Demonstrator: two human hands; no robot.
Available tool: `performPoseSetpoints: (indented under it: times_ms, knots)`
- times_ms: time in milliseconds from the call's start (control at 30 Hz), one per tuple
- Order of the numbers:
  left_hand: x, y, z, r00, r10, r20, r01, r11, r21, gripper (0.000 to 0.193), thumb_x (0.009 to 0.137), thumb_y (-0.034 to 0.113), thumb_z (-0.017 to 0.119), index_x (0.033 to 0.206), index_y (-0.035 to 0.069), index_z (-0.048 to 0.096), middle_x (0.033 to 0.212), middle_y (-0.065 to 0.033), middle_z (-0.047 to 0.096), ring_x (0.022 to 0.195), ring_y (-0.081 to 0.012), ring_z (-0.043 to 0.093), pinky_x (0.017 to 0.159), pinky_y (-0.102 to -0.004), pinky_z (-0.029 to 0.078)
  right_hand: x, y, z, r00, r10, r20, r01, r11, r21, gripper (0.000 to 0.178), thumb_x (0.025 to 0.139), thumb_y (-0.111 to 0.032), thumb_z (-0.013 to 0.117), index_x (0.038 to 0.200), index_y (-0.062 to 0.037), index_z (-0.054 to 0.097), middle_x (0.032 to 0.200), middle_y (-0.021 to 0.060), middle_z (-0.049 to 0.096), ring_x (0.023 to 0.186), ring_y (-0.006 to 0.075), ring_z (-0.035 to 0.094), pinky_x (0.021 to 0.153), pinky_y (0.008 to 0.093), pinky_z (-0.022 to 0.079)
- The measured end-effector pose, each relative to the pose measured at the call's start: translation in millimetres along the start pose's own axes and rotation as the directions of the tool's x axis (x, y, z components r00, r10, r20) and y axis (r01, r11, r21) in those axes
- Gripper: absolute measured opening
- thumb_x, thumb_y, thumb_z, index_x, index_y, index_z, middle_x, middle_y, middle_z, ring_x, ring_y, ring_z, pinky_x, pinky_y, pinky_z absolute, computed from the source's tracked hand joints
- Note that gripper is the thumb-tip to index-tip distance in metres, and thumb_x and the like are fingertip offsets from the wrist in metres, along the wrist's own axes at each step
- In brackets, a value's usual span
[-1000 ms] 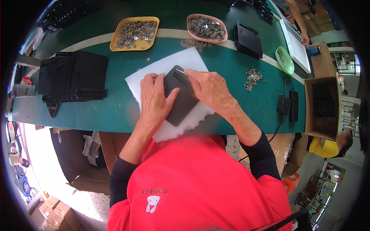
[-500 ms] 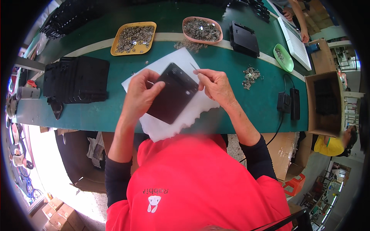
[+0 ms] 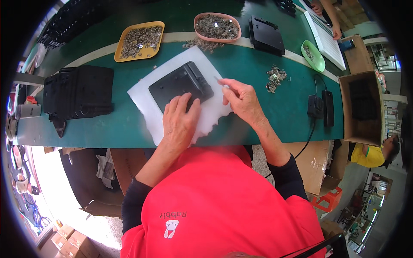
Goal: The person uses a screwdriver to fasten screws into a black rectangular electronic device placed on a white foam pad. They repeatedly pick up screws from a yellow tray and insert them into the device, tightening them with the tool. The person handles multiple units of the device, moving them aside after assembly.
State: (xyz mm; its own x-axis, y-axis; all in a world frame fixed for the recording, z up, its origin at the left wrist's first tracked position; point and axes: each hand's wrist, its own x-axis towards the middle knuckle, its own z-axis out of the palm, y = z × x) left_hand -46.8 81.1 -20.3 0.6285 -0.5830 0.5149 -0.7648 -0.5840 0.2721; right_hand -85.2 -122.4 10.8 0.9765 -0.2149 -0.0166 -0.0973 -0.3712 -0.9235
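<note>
A black plastic panel with a raised strip along one side lies on a white foam sheet. My left hand rests flat on its near edge, fingers stretched out. To the right of the panel, my right hand is closed, pinching a thin, slender tool whose tip points away from me. The tool is too small and blurred to tell its exact kind, and my fingers hide most of it.
Small metal parts fill a yellow tray, a pink tray and a green tray; a loose pile lies at right. Stacked black panels stand left, another black panel far right. A black adapter trails a cable. A co-worker's hand shows beyond.
The panel, earlier held by its left edge with its smooth face showing, now lies with its ribbed face up. My left hand has let go of that edge and moved nearer and right onto it.
</note>
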Motion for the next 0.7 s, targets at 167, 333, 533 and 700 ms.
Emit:
performPoseSetpoints:
  times_ms: [167,333,533,700]
  knots:
    - [7,0,-3,0.998,-0.013,0.055,0.015,0.999,-0.043,0.026,0.076,0.009,0.064,0.102,0.006,0.064,0.112,-0.0132,0.058,0.106,-0.0313,0.055,0.088,-0.0421,0.044,-10,-25,4,0.969,-0.194,0.150,0.245,0.776,-0.582,0.029,0.089,-0.007,0.056,0.117,-0.0042,0.064,0.072,0.0159,0.065,0.064,0.0288,0.064,0.059,0.0371,0.050]
    - [11,-3,-5,0.998,-0.013,0.055,0.018,0.996,-0.082,0.025,0.076,0.008,0.064,0.101,0.005,0.064,0.114,-0.0129,0.058,0.107,-0.0312,0.054,0.090,-0.0423,0.043,-12,-34,0,0.976,-0.130,0.177,0.214,0.749,-0.627,0.028,0.088,-0.005,0.055,0.115,-0.0047,0.064,0.079,0.0188,0.065,0.070,0.0358,0.063,0.061,0.0424,0.050]
    - [9,-5,-1,0.998,-0.025,0.062,0.033,0.992,-0.121,0.027,0.074,0.006,0.065,0.101,0.005,0.065,0.115,-0.0122,0.058,0.106,-0.0319,0.054,0.088,-0.0415,0.045,-18,-36,2,0.967,-0.104,0.232,0.240,0.678,-0.695,0.029,0.088,-0.004,0.055,0.114,-0.0060,0.066,0.078,0.0157,0.066,0.069,0.0333,0.065,0.061,0.0413,0.053]
    - [8,-6,4,0.998,0.003,0.066,0.007,0.989,-0.148,0.030,0.074,0.005,0.066,0.103,0.004,0.065,0.113,-0.0112,0.059,0.103,-0.0312,0.054,0.086,-0.0406,0.046,-16,-40,1,0.960,-0.090,0.264,0.261,0.629,-0.732,0.029,0.088,-0.004,0.055,0.114,-0.0060,0.066,0.078,0.0142,0.065,0.070,0.0318,0.065,0.061,0.0404,0.053]
